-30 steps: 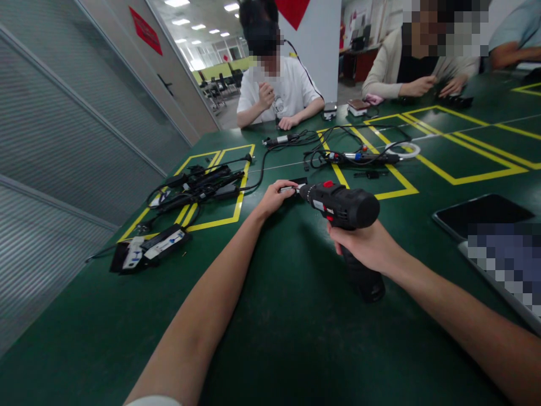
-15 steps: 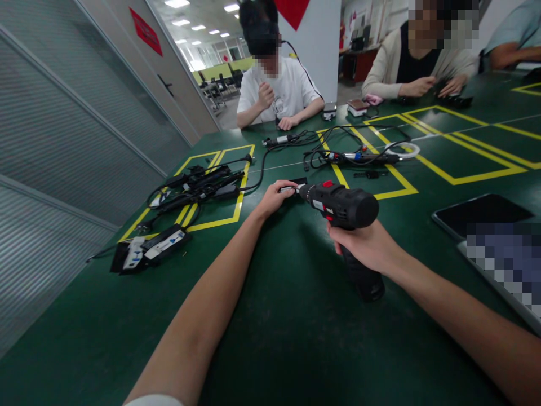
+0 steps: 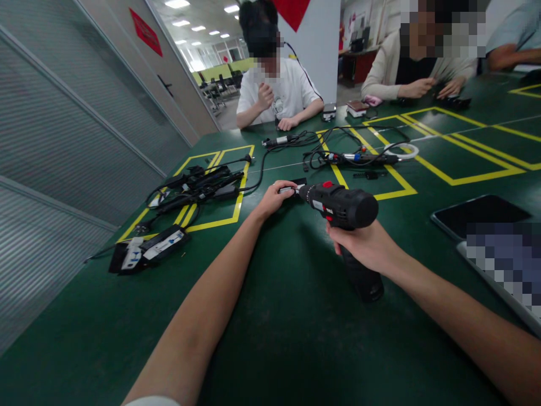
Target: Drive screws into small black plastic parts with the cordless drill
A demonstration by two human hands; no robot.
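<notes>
Green table (image 3: 287, 338) beneath; right fingers (image 3: 337, 235) wrap the drill (image 3: 342, 203), long axis pointing leftward; left fingers (image 3: 284, 184) hold a black part (image 3: 301, 181).

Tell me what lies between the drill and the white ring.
From the drill, the head view shows a small black piece, yellow tape and a tool's black end.

red sign (image 3: 146, 32) on door (image 3: 180, 96) | white-shirted person (image 3: 298, 79) across table (image 3: 287, 321) | flat black device (image 3: 482, 216), right

Left fingers (image 3: 288, 184) partly hide the black piece (image 3: 301, 181); the right edge cuts off the pixelated device (image 3: 502, 270).
</notes>
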